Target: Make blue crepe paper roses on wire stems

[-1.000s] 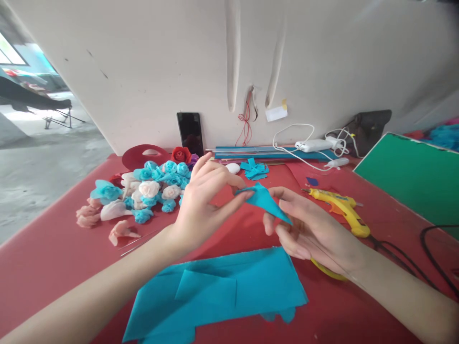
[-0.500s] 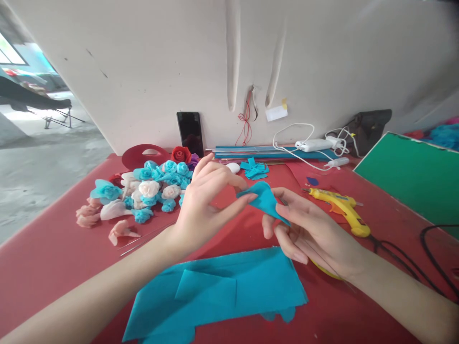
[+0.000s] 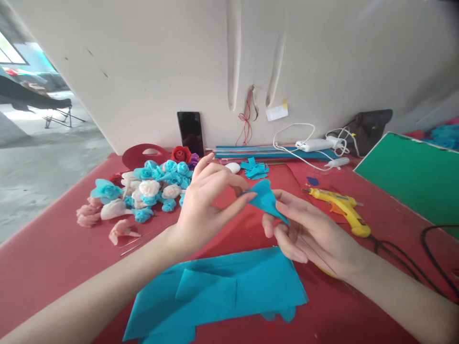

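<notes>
A small piece of blue crepe paper [image 3: 264, 197], folded to a near triangle, is held up between my hands above the table. My left hand [image 3: 204, 203] pinches its left corner between thumb and forefinger, the other fingers raised. My right hand [image 3: 315, 234] grips the lower right edge with thumb and fingers. A thin wire [image 3: 317, 254] runs along the right palm; where its upper end lies is hidden. Below the hands lies a wide blue crepe paper sheet [image 3: 265, 274], with a smaller blue rectangle [image 3: 208, 289] on top.
Blue, white and pink paper flowers [image 3: 150, 188] are heaped on the left of the red table [image 3: 64, 267]. A yellow glue gun [image 3: 344, 210] lies right, its cord trailing. Behind are blue paper strips [image 3: 254, 168], a phone [image 3: 191, 133] and white cables [image 3: 311, 145]. A green board [image 3: 412, 177] leans far right.
The left corner of the blue crepe paper has curled in at my left fingertips, and less of it sticks out there. Both hands have barely moved.
</notes>
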`<state>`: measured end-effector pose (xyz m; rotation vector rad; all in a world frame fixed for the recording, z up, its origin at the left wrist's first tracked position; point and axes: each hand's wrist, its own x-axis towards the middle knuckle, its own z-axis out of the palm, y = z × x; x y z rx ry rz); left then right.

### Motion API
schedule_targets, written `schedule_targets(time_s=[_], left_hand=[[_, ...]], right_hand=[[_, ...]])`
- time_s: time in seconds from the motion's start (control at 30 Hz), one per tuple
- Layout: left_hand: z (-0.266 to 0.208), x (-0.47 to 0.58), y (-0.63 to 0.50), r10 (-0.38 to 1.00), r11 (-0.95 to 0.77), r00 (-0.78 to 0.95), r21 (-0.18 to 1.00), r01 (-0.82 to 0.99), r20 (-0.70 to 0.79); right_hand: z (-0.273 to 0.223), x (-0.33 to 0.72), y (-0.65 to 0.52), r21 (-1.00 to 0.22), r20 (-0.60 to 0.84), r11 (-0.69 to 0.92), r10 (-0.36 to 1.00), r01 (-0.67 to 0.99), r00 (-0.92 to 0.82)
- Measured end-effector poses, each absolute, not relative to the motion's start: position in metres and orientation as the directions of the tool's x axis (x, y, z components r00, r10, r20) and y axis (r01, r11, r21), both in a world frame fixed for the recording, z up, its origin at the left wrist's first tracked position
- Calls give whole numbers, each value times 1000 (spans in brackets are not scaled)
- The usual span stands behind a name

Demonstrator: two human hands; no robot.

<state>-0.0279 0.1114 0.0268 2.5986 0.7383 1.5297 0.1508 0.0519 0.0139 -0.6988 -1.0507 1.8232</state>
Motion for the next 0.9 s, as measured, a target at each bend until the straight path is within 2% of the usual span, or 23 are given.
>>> schedule_targets(time_s=[0.17,0.47,0.53,0.7,0.9], left_hand=[[27,-28,110,432,-884,396,294,364,810],[23,-26,110,402,-889,409,242,390,819],[22,-25,109,440,-879,413,288,381,797],[21,-23,111,575,-818,417,498,288,704],[24,-24,110,633,-763,424,613,203,648]], right_hand=[[12,152,53,-848,-55,-284,887,-448,-459],[9,148,53,-835,-56,-293,887,-466,-458],[8,148,53,-828,-54,-300,883,-473,-466],[8,151,54,-794,-48,-328,873,-511,-486],[8,153,56,-759,-45,-364,856,-539,-515]])
